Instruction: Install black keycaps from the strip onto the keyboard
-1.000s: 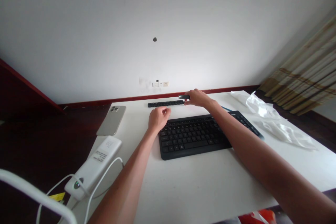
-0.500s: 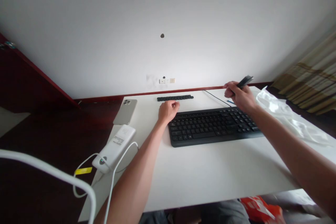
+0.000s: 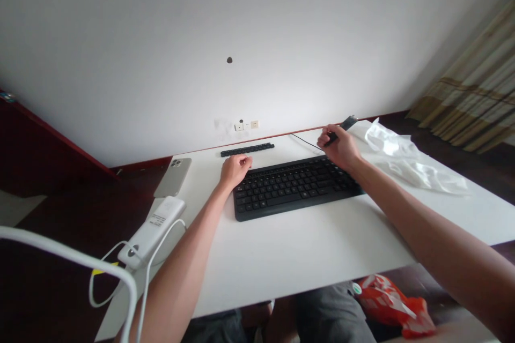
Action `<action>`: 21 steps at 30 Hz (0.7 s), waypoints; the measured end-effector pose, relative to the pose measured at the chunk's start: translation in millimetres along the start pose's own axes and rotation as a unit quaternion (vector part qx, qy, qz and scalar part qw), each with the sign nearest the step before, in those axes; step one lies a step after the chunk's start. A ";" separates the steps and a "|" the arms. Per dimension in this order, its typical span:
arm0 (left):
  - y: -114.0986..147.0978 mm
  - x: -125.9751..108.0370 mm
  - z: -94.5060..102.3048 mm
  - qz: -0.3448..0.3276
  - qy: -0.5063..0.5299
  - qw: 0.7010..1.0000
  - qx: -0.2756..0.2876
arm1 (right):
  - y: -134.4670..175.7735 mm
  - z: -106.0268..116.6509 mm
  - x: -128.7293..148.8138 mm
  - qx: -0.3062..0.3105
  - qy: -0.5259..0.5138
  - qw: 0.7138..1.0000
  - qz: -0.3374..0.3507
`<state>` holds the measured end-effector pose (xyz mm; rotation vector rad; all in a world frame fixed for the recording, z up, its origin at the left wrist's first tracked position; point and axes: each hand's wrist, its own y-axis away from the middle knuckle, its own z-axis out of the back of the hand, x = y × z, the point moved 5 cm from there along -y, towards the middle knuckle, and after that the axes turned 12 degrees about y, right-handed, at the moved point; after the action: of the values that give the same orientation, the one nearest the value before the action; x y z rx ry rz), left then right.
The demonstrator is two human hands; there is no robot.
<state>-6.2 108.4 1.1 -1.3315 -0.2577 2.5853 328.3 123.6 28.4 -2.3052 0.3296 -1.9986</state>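
A black keyboard (image 3: 295, 182) lies across the white table. My left hand (image 3: 235, 170) is at its far left corner, the fingers curled closed; whether anything is inside them is hidden. In my right hand (image 3: 341, 147), raised over the keyboard's right end, is a black brush (image 3: 348, 122) with a flared tip pointing up and away. The hand and forearm cover part of the number keys. Behind the keyboard a strip of black keycaps (image 3: 247, 149) lies in a row.
To the left are a phone (image 3: 173, 177) and a white power bank (image 3: 153, 230) with a looping white cable (image 3: 151, 257). Crumpled clear plastic (image 3: 422, 169) lies on the right. A thin black cable (image 3: 306, 142) runs behind the keyboard. An orange bag (image 3: 388, 300) is below the table edge.
The view has turned to the right, so things on the table appear further left. My right hand has tilted the brush lower, nearer the keyboard. My left hand stays at the keyboard's corner.
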 end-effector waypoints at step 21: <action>55.9 -98.8 -65.5 -0.220 -0.121 0.955 0.155 | 2.1 -3.5 -14.9 0.034 -0.094 0.995 -0.030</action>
<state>96.6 31.1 26.2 -0.7485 -0.1559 2.2810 322.6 124.9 14.1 -2.4637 0.1782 -1.7682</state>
